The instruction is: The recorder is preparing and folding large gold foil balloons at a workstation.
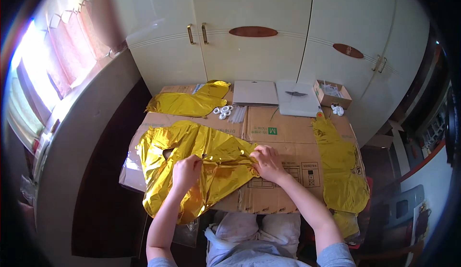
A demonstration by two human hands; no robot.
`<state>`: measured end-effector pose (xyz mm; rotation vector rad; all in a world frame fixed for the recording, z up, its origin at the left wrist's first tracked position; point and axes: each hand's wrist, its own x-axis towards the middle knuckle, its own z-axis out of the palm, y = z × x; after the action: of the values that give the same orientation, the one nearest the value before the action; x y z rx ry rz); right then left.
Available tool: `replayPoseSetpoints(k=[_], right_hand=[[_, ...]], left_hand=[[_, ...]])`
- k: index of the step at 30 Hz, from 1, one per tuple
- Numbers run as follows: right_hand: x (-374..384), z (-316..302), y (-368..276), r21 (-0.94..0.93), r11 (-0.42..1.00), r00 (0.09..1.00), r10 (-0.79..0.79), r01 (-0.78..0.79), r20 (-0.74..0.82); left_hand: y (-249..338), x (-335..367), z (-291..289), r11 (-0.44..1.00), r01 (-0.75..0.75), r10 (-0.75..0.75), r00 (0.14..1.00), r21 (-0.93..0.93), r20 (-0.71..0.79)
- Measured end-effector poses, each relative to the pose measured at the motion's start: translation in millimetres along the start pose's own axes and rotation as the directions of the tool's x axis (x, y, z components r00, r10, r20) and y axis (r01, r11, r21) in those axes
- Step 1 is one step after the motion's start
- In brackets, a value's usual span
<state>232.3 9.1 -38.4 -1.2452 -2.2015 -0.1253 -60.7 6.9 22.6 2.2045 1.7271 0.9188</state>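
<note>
Two hands on the gold foil (221, 167), and it's spread across the left-centre of the frame, crinkled and catching the light! Your left hand (186, 172) is curled tight, fingers drawn in on a fold near the foil's middle; your right hand (269, 163) is closed too, pinching the narrow end at frame centre. Beneath it all, a cardboard surface (281, 147). Look upper left: a second gold piece (185, 104) lies flat, white rings (216, 110) and clear strips (237, 115) just beside it. Down the right side, another gold sheet (340, 171); above it, a small open box (328, 90).
</note>
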Motion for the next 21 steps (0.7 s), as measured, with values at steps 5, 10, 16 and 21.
replayPoseSetpoints(k=[5,10,16,21], right_hand=[[-3,2,-2,-0.089,0.988,0.992,-0.124,0.124,0.008],[4,-9,-9,-0.147,0.984,0.970,-0.062,0.098,0.236],[1,0,-1,-0.077,0.997,0.979,-0.016,0.032,0.202],[0,-1,1,-0.042,0.999,0.976,0.002,0.008,0.220]], left_hand=[[-18,3,-18,1.000,0.012,-0.011,0.990,0.011,-0.140],[-41,6,-48,0.996,0.044,-0.063,0.961,-0.076,-0.269],[-142,13,-75,0.961,0.222,-0.257,0.936,-0.165,-0.240],[-173,19,-94,0.772,0.525,-0.558,0.829,-0.359,0.013]])
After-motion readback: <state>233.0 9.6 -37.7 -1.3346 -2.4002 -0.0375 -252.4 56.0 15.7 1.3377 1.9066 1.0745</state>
